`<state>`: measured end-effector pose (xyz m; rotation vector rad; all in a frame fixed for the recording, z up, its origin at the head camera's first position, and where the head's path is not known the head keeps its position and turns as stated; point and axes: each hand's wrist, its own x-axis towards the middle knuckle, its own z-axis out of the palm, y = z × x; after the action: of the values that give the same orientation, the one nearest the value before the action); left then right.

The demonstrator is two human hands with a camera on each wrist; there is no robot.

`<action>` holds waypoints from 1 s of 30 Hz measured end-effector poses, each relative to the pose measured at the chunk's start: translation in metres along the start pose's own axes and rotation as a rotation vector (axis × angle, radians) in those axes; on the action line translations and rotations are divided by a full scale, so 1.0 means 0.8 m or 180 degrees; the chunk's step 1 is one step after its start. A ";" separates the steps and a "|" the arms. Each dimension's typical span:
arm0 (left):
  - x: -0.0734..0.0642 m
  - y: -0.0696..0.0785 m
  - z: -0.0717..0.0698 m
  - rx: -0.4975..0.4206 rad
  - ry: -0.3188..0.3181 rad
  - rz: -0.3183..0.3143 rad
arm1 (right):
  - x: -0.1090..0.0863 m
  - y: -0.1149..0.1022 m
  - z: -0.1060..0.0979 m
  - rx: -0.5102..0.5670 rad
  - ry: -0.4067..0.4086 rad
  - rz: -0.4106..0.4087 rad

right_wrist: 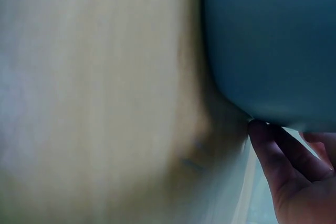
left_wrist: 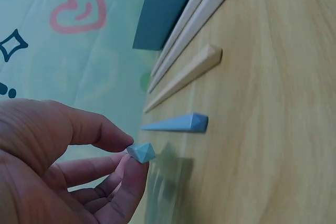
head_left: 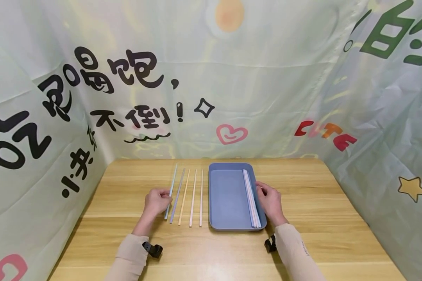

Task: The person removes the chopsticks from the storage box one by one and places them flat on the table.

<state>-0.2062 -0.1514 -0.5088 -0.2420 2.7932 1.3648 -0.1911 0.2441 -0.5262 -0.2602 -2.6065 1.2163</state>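
Thumb and fingers of my left hand point(head_left: 157, 201) pinch a light blue chopstick point(left_wrist: 142, 152) near its thick faceted end, left of the row. Beside it on the table lie a violet-blue chopstick point(head_left: 177, 196), a yellowish one point(head_left: 184, 197) and two pale pink ones, spaced apart and roughly parallel. A blue-grey tray point(head_left: 228, 195) stands to their right. Against its right wall lies a bundle of several pale and blue chopsticks point(head_left: 251, 199). At the tray's right side, my right hand point(head_left: 270, 201) holds the edge, fingertips against the outer wall point(right_wrist: 262, 77).
The wooden table point(head_left: 302, 195) ends at a printed curtain point(head_left: 267, 97) behind and on both sides. A black wrist camera point(head_left: 152, 249) sits at the left cuff, another point(head_left: 270, 244) at the right.
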 end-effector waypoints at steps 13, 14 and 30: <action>-0.002 -0.009 -0.003 0.0116 -0.0046 -0.0058 | -0.001 0.001 0.000 0.0006 -0.0002 0.0051; -0.002 -0.009 -0.003 0.0113 -0.0050 -0.0070 | -0.001 0.001 0.000 0.0003 0.0007 0.0047; -0.003 -0.009 -0.005 0.0176 -0.0149 -0.0085 | -0.001 -0.001 0.000 0.0027 -0.0010 0.0049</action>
<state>-0.2026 -0.1585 -0.5121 -0.2418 2.7744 1.2687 -0.1901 0.2434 -0.5254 -0.2773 -2.6063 1.2333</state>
